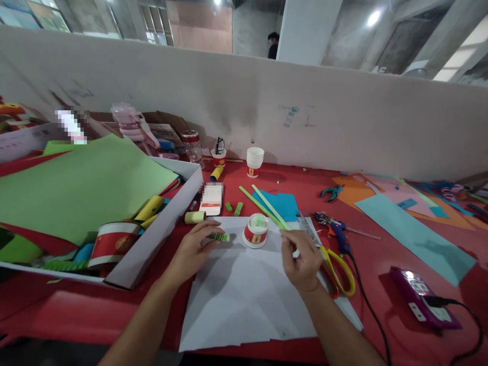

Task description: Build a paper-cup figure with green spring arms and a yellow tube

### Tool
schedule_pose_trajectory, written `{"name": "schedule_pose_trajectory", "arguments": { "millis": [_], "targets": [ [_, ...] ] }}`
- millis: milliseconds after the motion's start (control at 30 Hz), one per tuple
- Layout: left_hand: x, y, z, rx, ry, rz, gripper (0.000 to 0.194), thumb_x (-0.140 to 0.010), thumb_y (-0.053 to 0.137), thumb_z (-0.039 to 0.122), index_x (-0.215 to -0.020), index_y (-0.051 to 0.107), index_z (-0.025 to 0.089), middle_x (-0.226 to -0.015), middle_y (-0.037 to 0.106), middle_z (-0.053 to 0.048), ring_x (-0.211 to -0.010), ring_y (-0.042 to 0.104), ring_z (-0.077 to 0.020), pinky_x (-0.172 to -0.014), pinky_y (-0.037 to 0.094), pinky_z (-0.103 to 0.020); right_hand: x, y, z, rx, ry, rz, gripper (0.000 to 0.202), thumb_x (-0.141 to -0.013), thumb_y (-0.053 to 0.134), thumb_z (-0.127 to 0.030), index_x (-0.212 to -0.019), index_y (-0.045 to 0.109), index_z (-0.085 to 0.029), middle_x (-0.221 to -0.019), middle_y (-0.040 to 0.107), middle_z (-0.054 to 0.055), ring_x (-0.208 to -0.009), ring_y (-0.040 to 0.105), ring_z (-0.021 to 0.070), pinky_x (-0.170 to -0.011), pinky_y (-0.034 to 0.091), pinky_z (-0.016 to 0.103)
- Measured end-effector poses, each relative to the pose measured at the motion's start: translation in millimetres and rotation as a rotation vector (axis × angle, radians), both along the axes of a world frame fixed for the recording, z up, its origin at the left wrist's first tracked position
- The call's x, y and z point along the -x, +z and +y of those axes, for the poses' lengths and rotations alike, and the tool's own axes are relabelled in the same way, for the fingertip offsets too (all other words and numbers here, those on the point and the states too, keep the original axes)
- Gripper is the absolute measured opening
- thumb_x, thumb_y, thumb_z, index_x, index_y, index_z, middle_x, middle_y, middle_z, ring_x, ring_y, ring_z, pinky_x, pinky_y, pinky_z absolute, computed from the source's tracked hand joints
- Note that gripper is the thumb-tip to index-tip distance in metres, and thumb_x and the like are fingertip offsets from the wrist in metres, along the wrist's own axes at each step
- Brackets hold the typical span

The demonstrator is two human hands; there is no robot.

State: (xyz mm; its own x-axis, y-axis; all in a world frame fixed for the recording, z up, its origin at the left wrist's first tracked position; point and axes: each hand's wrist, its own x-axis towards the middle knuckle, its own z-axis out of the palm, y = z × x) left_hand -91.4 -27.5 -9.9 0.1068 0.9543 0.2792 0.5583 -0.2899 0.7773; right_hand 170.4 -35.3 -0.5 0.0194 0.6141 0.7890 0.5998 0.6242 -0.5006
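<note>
My left hand [195, 249] rests at the left edge of the white paper sheet [251, 295], with its thumb and fingers closed around a green accordion-folded paper strip [221, 237]. My right hand [302, 259] is closed in a pinch at the lower ends of two flat light-green paper strips [263, 207], which slant up and left. Between the hands stands an upside-down red and white paper cup [255, 231] with a bit of green on top. Two small folded green pieces [238, 209] lie beyond my left hand. By my right wrist are yellow-handled scissors [339, 272].
At left stands a white box [163, 218] of coloured paper. Stacked paper cups [254, 161] stand near the wall. To the right are a glue gun [338, 235], teal pliers [331, 192], a purple device [423, 297] with cables, and coloured sheets [412, 231].
</note>
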Motion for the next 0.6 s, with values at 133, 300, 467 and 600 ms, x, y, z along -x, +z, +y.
{"name": "schedule_pose_trajectory", "arguments": {
  "millis": [133, 300, 467, 600],
  "targets": [
    [4.4, -5.5, -14.6, 0.031, -0.032, 0.021, 0.022, -0.083, 0.054, 0.027, -0.094, 0.073, 0.024, -0.119, 0.069, -0.010, -0.113, 0.064, -0.0256, -0.099, 0.051, -0.040, 26.6, 13.0, -32.9, -0.071, 0.401, -0.434, 0.036, -0.083, 0.053, -0.011, -0.113, 0.066, -0.025, -0.090, 0.075, 0.006, -0.076, 0.069, 0.0201, -0.071, 0.055, 0.034],
    [12.0, -3.3, -29.6, 0.067, -0.122, 0.024, 0.026, -0.082, 0.051, 0.019, -0.097, 0.072, 0.023, -0.110, 0.073, -0.009, -0.103, 0.068, -0.0234, -0.093, 0.054, -0.036, 84.4, 13.0, -36.6, 0.615, 0.413, -0.525, 0.073, -0.075, 0.048, -0.008, -0.147, 0.034, -0.013, -0.147, 0.048, 0.018, -0.117, 0.061, 0.0294, -0.086, 0.055, 0.041],
    [24.9, 0.2, -43.7, 0.071, -0.105, -0.029, 0.022, -0.081, 0.053, 0.019, -0.091, 0.072, 0.024, -0.103, 0.075, -0.007, -0.098, 0.069, -0.0231, -0.091, 0.055, -0.036, 110.1, 4.8, -7.2, 0.746, 0.549, -0.589, 0.065, -0.081, 0.051, -0.008, -0.144, 0.037, -0.013, -0.134, 0.059, 0.019, -0.111, 0.064, 0.0288, -0.086, 0.051, 0.037],
    [34.6, 13.2, -51.3, 0.042, 0.063, -0.178, 0.015, -0.083, 0.060, 0.030, -0.093, 0.070, 0.027, -0.106, 0.074, -0.006, -0.102, 0.068, -0.0253, -0.094, 0.055, -0.040, 111.7, -1.7, 0.4, 0.772, 0.502, -0.582, 0.036, -0.090, 0.051, -0.013, -0.126, 0.053, -0.014, -0.107, 0.072, 0.015, -0.097, 0.069, 0.0261, -0.076, 0.050, 0.032]
  ]
}}
